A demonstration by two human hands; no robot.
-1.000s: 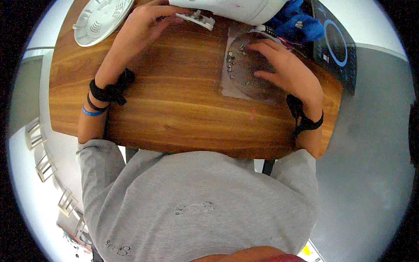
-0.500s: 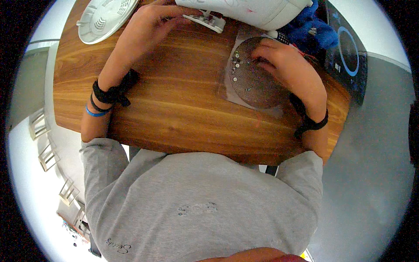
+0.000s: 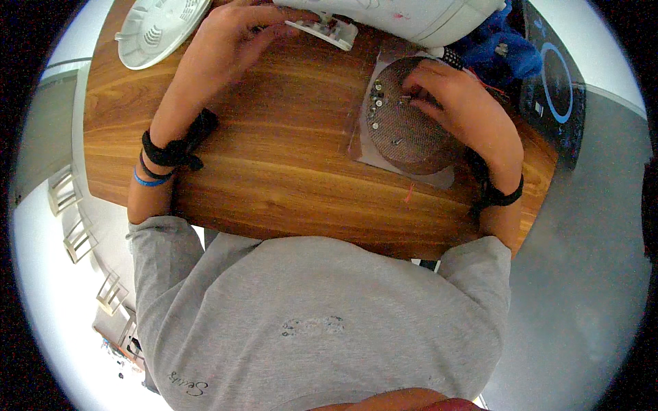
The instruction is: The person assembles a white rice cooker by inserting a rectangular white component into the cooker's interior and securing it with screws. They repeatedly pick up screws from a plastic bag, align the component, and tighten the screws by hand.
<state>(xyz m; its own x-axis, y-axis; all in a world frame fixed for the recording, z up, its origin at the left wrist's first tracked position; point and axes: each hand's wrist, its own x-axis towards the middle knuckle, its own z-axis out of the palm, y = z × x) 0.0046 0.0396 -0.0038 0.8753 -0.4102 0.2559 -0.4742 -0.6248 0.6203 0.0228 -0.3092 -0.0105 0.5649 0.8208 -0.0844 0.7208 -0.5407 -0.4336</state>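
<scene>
Right fingers have drawn in from their earlier spread above the dark mesh disc

A second ago the right hand (image 3: 449, 92) was fanned out; now its fingers are bent, the tips brought close together over the upper part of the mesh disc (image 3: 411, 140). Just at those tips is a small metal piece (image 3: 405, 100); whether it is pinched or merely lies beneath them, I cannot tell.

At the far side of the wooden table (image 3: 274, 144), the left hand (image 3: 236, 31) is partly curled, thumb and forefinger reaching the left end of a small white part (image 3: 329, 34). Blur hides how firmly they hold it. That part lies tilted just beside a large white housing (image 3: 404, 17).

More small screws (image 3: 379, 103) sit along the disc's left side. Under the disc is a clear plastic sheet (image 3: 370, 147). Blue cloth (image 3: 507, 51) lies beyond the right hand, and a white slotted cover (image 3: 161, 31) rests left of the left hand.
</scene>
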